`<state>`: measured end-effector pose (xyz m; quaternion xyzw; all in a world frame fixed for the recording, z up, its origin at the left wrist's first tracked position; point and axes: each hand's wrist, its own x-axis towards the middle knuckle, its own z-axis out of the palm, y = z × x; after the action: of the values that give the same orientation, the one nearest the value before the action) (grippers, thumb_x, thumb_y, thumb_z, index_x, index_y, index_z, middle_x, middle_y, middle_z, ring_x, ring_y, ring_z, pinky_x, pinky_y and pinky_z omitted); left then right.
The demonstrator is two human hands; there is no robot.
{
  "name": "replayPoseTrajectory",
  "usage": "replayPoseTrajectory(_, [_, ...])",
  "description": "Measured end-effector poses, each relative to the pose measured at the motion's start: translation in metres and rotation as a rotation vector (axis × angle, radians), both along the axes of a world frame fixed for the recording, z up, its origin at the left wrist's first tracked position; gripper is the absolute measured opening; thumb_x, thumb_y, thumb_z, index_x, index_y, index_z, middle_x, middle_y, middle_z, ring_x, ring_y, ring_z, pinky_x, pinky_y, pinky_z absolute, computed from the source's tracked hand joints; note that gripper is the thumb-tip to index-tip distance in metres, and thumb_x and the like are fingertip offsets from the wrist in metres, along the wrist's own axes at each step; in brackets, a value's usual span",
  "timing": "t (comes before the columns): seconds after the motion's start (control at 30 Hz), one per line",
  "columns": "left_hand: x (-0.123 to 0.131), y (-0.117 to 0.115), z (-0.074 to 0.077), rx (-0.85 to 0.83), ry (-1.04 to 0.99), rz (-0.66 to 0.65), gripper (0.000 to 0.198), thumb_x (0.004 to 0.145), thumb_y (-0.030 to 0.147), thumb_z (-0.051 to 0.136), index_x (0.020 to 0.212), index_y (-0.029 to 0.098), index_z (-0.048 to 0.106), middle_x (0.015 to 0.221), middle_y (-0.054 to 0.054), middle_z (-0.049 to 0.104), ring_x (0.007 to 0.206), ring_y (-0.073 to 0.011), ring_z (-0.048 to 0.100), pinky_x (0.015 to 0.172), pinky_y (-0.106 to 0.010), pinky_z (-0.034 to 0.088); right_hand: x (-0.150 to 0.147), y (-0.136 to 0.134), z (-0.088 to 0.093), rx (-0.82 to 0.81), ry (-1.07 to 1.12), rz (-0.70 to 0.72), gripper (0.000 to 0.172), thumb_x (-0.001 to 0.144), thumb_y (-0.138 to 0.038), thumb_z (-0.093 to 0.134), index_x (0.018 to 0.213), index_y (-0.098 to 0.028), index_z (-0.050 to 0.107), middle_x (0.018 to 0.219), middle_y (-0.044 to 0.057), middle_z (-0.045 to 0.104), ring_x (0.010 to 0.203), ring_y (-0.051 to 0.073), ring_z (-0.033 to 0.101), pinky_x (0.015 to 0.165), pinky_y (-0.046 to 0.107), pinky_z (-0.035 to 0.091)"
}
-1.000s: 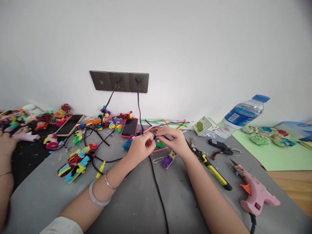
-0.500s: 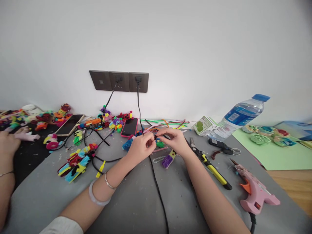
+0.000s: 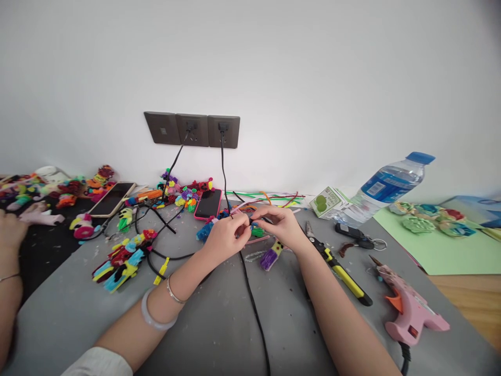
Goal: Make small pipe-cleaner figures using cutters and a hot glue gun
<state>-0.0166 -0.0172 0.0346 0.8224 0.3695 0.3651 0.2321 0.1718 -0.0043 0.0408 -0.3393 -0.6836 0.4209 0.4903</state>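
Note:
My left hand (image 3: 227, 233) and my right hand (image 3: 279, 224) meet fingertip to fingertip over the middle of the grey table. Both are closed in a pinch around a small dark piece (image 3: 251, 221), mostly hidden by the fingers, so its kind cannot be made out. Just below my right hand lies a purple and yellow pipe-cleaner figure (image 3: 271, 257). Blue fuzzy material (image 3: 204, 231) sits beside my left hand. Behind the hands, loose pipe cleaners (image 3: 289, 198) spread along the wall.
A black cable (image 3: 252, 300) runs down the table from the socket panel (image 3: 191, 129). Yellow-handled pliers (image 3: 346, 277), a pink glue gun (image 3: 415, 313), keys (image 3: 364, 241) and a tilted water bottle (image 3: 385, 185) lie right. Left are a phone (image 3: 112, 199), pipe-cleaner figures (image 3: 121, 261) and another person's hand (image 3: 11, 235).
Both of my hands stay almost in place, still pinched together. The other person's hand at the far left has shifted slightly left.

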Motion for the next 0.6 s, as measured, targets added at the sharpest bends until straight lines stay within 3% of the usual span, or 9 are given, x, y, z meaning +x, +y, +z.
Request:
replayPoseTrajectory(0.3, [-0.0014, 0.002, 0.004, -0.018, 0.014, -0.027, 0.014, 0.085, 0.017, 0.049, 0.071, 0.02, 0.047, 0.06, 0.005, 0.045, 0.057, -0.0096, 0.045, 0.057, -0.021, 0.034, 0.0029, -0.0008, 0.003, 0.015, -0.059, 0.026, 0.01, 0.079, -0.031, 0.073, 0.079, -0.021, 0.072, 0.08, 0.004, 0.072, 0.078, 0.018, 0.066, 0.074, 0.032, 0.054])
replayPoseTrajectory(0.6, [-0.0066, 0.0048, 0.0063, 0.08, 0.065, 0.001, 0.014, 0.087, 0.019, 0.051, 0.073, 0.019, 0.051, 0.067, 0.002, 0.053, 0.063, -0.012, 0.05, 0.061, -0.023, 0.038, 0.0035, -0.0036, 0.0089, -0.004, -0.1, 0.024, 0.017, 0.079, -0.036, 0.071, 0.079, -0.019, 0.069, 0.081, 0.004, 0.071, 0.078, 0.019, 0.065, 0.076, 0.033, 0.052])
